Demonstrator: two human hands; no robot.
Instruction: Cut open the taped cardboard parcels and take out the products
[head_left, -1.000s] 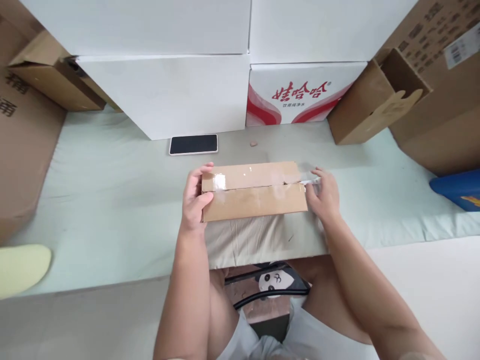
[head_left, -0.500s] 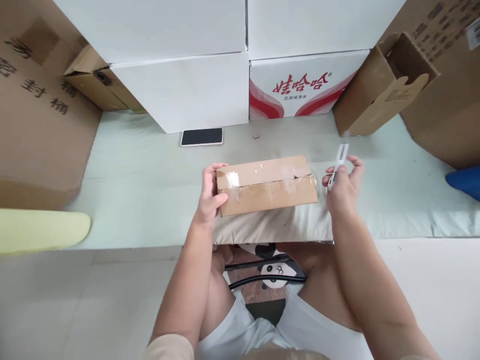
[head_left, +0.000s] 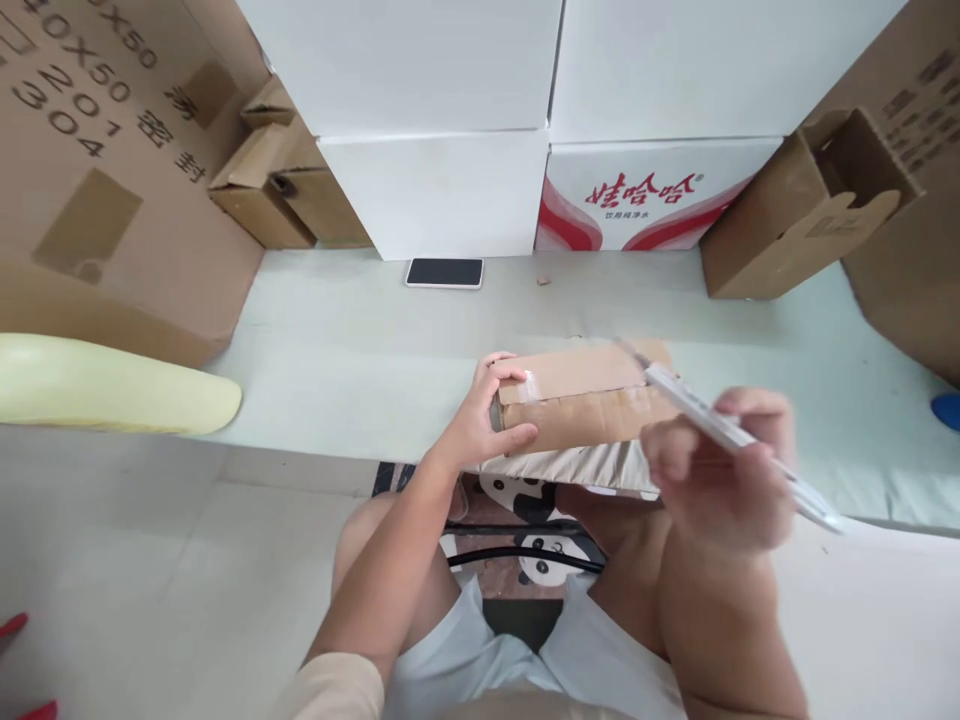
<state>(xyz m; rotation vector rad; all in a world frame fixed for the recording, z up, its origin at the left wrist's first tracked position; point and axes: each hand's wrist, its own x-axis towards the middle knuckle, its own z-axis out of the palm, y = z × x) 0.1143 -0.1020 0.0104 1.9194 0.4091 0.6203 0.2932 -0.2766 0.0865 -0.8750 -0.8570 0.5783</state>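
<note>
A long, taped cardboard box (head_left: 577, 400) lies near the front edge of the covered table (head_left: 337, 340). My left hand (head_left: 484, 415) grips its left end, thumb on the front part and fingers over the top. Raised at the box's right end, my right hand (head_left: 724, 480) is closed on a white utility knife (head_left: 701, 410). The knife slants up to the left, its thin blade tip over the right part of the box's top; whether it touches the cardboard I cannot tell.
A phone (head_left: 444, 273) lies behind the box, near stacked white cartons (head_left: 442, 195). At the back right stands an open brown box (head_left: 780, 225). A yellow rounded object (head_left: 112, 388) sits at the left edge, with large cartons on both sides.
My right hand has risen toward the camera, with the knife now pointing left over the box. The view has shifted, and my left hand still holds the box's left end.
</note>
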